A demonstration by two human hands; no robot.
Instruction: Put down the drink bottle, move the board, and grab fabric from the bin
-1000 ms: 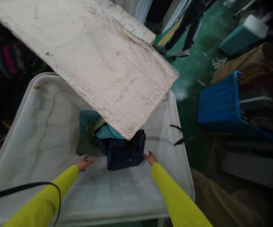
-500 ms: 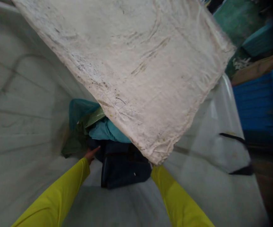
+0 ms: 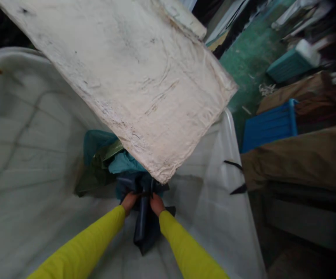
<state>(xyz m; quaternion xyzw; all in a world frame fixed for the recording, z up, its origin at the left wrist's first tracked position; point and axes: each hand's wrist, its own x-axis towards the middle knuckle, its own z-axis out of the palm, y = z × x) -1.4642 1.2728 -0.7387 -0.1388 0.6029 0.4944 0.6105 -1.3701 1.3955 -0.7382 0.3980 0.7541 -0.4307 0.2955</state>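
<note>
Just below the middle of the frame, the left hand (image 3: 129,201) and the right hand (image 3: 156,204) sit close together, both clenched on the bunched top of a dark navy garment (image 3: 146,228). The fingers of each are buried in the fabric, and yellow sleeves run back from the wrists toward the lower edge of the frame. The garment hangs down between the two forearms in a long fold, its lower end resting on the bottom of a large white translucent bin (image 3: 25,155).

Directly above the hands, touching the navy cloth, lies a teal cloth (image 3: 123,162), and to its left a dark green piece (image 3: 93,176) lies against the bin's floor. A large worn whitish board (image 3: 133,73) slants across the upper half of the frame, its lower corner hanging just above the hands and covering part of the pile.

At the right, beyond the bin's rim, a brown fabric heap (image 3: 298,159) lies beside a blue crate (image 3: 268,126), with green floor (image 3: 243,66) in the upper right.
</note>
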